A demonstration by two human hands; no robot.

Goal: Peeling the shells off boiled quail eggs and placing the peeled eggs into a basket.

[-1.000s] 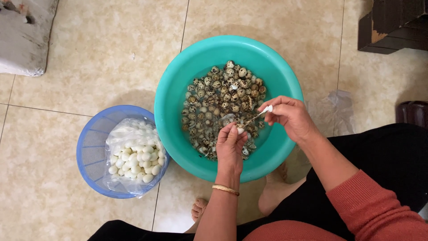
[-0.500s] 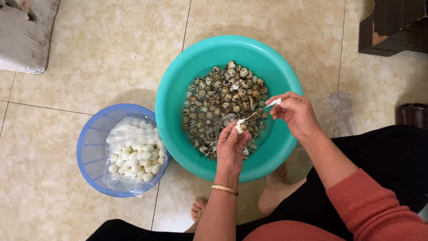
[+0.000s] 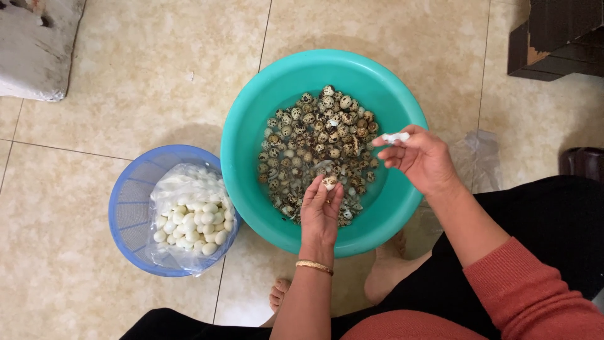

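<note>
Over the round teal plastic basin [image 3: 251, 132], my left hand [image 3: 319, 214] grips a small speckled egg [image 3: 329, 182]; my right hand [image 3: 423, 157] pinches a white shell bit [image 3: 395, 136].

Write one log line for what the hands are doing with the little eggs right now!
left hand: holds speckled egg | right hand: pinches shell piece | over teal basin | peeled eggs in blue basket

A clear plastic bag [image 3: 189, 214] of peeled white eggs sits open inside the blue basket [image 3: 129, 201], at eight o'clock. A crumpled, see-through plastic bag [image 3: 475, 148] lies on the floor at three o'clock.
</note>
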